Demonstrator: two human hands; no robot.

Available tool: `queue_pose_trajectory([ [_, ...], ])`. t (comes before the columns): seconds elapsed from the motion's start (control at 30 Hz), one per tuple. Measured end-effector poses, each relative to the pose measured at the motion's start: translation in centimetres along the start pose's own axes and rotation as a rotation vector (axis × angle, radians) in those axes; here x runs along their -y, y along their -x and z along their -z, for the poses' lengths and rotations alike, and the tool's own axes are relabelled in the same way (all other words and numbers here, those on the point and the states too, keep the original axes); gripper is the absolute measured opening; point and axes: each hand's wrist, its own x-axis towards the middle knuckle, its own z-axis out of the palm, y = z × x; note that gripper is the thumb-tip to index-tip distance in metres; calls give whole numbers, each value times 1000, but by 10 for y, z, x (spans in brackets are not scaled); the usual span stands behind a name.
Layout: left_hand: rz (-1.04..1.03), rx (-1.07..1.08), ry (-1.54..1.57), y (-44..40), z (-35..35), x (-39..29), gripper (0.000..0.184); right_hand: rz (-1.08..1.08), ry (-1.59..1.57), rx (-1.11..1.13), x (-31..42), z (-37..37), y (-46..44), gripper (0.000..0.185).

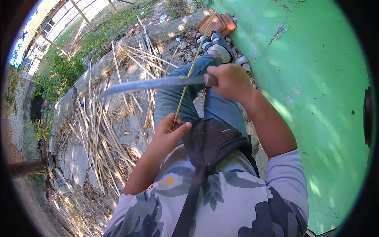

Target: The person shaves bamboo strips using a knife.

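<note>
My right hand (231, 81) is closed around the handle of a long, curved machete (154, 83), whose blade points left across my legs. A thin bamboo strip (194, 65) runs from my lap up past my feet, and the blade lies against it, crossing it above my knees. My left hand (171, 132) grips the strip's lower part between thumb and fingers, close to the black sling bag (213, 140) on my front. The strip's near end is hidden by that hand.
Many split bamboo strips (96, 134) lie in a loose pile on the rough ground to the left. Terracotta tiles (217, 25) are stacked beyond my sandals (217, 44). A green wall (312, 98) stands close on the right. A wooden log (27, 168) juts in at the far left.
</note>
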Motion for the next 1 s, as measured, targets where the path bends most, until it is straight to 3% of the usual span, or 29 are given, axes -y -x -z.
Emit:
queue_pose_trajectory([
  [0.07, 7, -27, 28, -5, -1, -4, 29, -69, -24, -39, -16, -2, -7, 14],
  [0.3, 14, 14, 24, -5, 2, -7, 28, 47, 36, 36, 11, 15, -2, 14],
  [0.5, 21, 25, 55, -2, 4, -5, 27, -175, -16, -106, -27, 14, -13, 15],
  [0.7, 30, 68, 31, -4, 0, -8, 27, 33, 12, 73, 2, 15, 2, 15],
  [0.8, -1, 85, -11, 0, 1, 2, 27, -40, -6, 72, -16, 7, -1, 13],
  [0.9, 35, 98, 50, 0, 3, -1, 26, -132, -82, -117, -31, 4, -9, 16],
  [1.0, 64, 113, 90, 0, 6, -5, 26, -74, -55, -80, -16, 14, -5, 16],
])
